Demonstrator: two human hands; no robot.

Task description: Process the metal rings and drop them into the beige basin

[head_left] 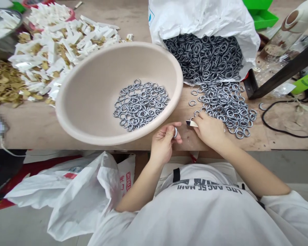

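My left hand (165,140) pinches a grey ring (175,132) between thumb and fingers, by the near rim of a beige basin (92,136). Closed around a small flat knife-like blade (192,123), pale with a dark tip, my right hand (210,129) is at the left edge of a loose pile of grey rings (228,106). The blade tip points left toward my other hand, apart from the held ring. Inside the basin, more grey rings (142,106) lie heaped on the right side of its floor.
A white sack (202,17) lies open behind the loose pile, full of darker rings (202,56). White strips with gold pieces (53,54) are heaped at left. A dark metal leg (284,71) and a black cable (284,131) are at right. White bags (87,194) hang below the table edge.
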